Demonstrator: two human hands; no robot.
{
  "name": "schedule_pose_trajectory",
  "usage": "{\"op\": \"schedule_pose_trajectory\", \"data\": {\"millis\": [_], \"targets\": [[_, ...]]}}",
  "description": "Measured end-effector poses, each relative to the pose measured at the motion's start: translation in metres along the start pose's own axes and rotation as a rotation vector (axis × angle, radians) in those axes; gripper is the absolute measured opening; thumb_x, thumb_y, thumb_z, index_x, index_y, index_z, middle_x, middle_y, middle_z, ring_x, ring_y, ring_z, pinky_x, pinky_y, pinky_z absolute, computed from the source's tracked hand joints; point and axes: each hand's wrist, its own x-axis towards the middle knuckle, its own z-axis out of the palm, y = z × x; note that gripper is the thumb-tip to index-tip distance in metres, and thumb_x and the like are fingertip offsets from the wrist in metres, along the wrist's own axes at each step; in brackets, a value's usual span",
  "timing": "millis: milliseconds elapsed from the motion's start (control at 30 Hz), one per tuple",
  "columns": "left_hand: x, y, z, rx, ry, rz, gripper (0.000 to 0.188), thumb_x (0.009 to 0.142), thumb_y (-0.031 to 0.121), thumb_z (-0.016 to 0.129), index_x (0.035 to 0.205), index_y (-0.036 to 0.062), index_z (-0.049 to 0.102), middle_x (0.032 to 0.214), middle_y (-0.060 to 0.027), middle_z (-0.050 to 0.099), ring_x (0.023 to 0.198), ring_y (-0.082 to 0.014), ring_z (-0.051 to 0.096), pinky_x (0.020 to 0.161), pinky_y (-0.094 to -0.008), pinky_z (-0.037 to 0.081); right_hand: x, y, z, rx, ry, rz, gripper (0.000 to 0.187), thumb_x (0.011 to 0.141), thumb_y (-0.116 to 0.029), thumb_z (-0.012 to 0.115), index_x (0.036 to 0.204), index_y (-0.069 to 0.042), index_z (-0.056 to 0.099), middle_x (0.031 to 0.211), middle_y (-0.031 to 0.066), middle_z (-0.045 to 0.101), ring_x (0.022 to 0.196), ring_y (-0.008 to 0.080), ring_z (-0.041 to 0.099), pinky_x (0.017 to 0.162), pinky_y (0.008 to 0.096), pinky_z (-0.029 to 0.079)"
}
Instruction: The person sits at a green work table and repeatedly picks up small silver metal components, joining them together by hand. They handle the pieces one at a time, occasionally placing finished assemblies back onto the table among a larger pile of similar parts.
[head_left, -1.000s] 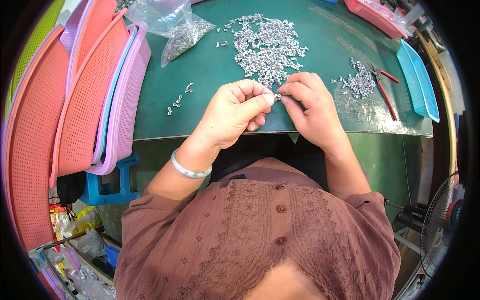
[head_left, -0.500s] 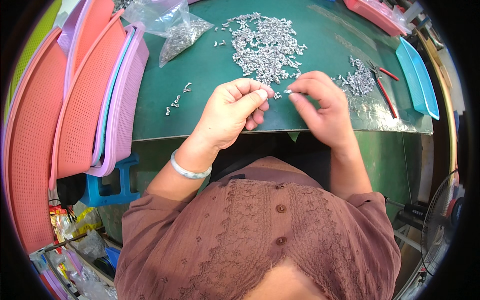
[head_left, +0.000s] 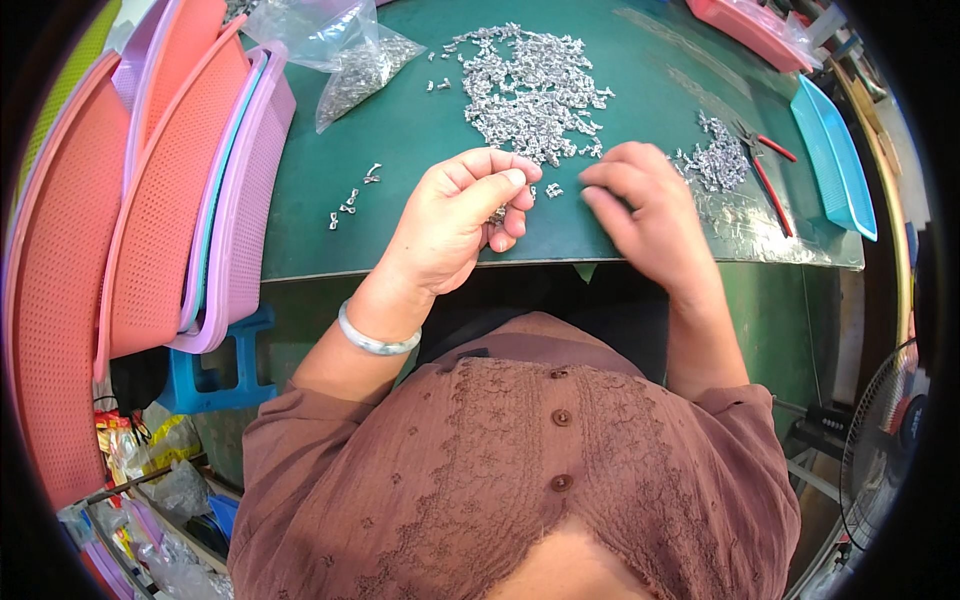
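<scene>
My left hand [head_left: 465,205] is closed above the front edge of the green table, thumb against the curled fingers. Small silver metal pieces [head_left: 497,214] show between its fingers. To its right my right hand [head_left: 640,210] is curled, thumb and forefinger close together and slightly blurred. Whatever lies between those fingertips cannot be made out. A small metal piece [head_left: 554,190] lies on the table between the hands. Beyond them spreads a large pile of silver metal pieces [head_left: 525,90], and a smaller pile [head_left: 716,158] lies right of my right hand.
Red-handled pliers [head_left: 768,185] lie beside the smaller pile, left of a blue tray [head_left: 835,160]. Pink and purple perforated baskets [head_left: 170,190] stand stacked at the left. A clear bag of metal pieces [head_left: 365,75] rests far left; several loose pieces [head_left: 348,203] lie nearer.
My right hand has drawn slightly right, away from the left; the shiny piece at its fingertips no longer shows. My left hand has shifted slightly left, exposing the metal pieces in its fingers.
</scene>
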Motion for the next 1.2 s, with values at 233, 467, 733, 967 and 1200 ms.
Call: {"op": "schedule_pose_trajectory", "data": {"millis": [233, 467, 733, 967, 1200], "targets": [[-0.002, 0.0, 0.0, 0.012, -0.008, 0.016, 0.015, 0.092, 0.011, 0.054, 0.1, 0.0016, 0.063, 0.078, -0.001, 0.06, 0.06, -0.0055, 0.052, 0.048, -0.017, 0.039, 0.006, -0.011, 0.018, 0.06, -0.02, 0.01, 0.008, 0.074, -0.008, 0.068, 0.081, -0.004, 0.065, 0.081, 0.0081, 0.056, 0.08, 0.028, 0.054, 0.073, 0.0378, 0.044], [-0.001, 0.0, 0.001, 0.037, -0.002, 0.002, 0.014, 0.091, 0.01, 0.056, 0.1, 0.0014, 0.063, 0.076, -0.0011, 0.059, 0.059, -0.0054, 0.052, 0.047, -0.0173, 0.038, 0.005, -0.011, 0.017, 0.156, -0.012, 0.043, 0.007, 0.075, -0.005, 0.067, 0.08, -0.003, 0.063, 0.081, 0.0089, 0.057, 0.081, 0.0281, 0.055, 0.072, 0.037, 0.045], [0.001, 0.003, 0.007, 0.142, -0.026, -0.044, 0.014, 0.089, 0.016, 0.062, 0.091, 0.0015, 0.063, 0.073, -0.0005, 0.059, 0.053, -0.004, 0.051, 0.044, -0.0168, 0.038, 0.008, -0.024, 0.013, 0.27, 0.146, -0.032, 0.012, 0.072, 0.001, 0.068, 0.081, -0.003, 0.06, 0.083, 0.0088, 0.058, 0.079, 0.0274, 0.056, 0.069, 0.0348, 0.046], [-0.001, 0.0, 0.005, 0.131, -0.044, -0.004, 0.011, 0.088, 0.012, 0.063, 0.09, 0.0015, 0.063, 0.072, 0.0002, 0.058, 0.053, -0.0036, 0.05, 0.043, -0.0166, 0.037, 0.007, -0.024, 0.015, 0.356, 0.159, -0.048, 0.016, 0.071, 0.002, 0.067, 0.085, -0.002, 0.061, 0.085, 0.0095, 0.058, 0.08, 0.028, 0.056, 0.07, 0.0347, 0.046], [-0.003, 0.001, 0.008, 0.156, 0.019, 0.002, 0.01, 0.087, 0.01, 0.064, 0.09, 0.0003, 0.063, 0.071, 0.0009, 0.057, 0.053, -0.003, 0.05, 0.044, -0.015, 0.038, 0.008, -0.012, 0.019, 0.155, 0.041, -0.045, 0.017, 0.074, -0.001, 0.065, 0.091, -0.004, 0.064, 0.091, 0.01, 0.057, 0.087, 0.0286, 0.054, 0.075, 0.0366, 0.045]]}}
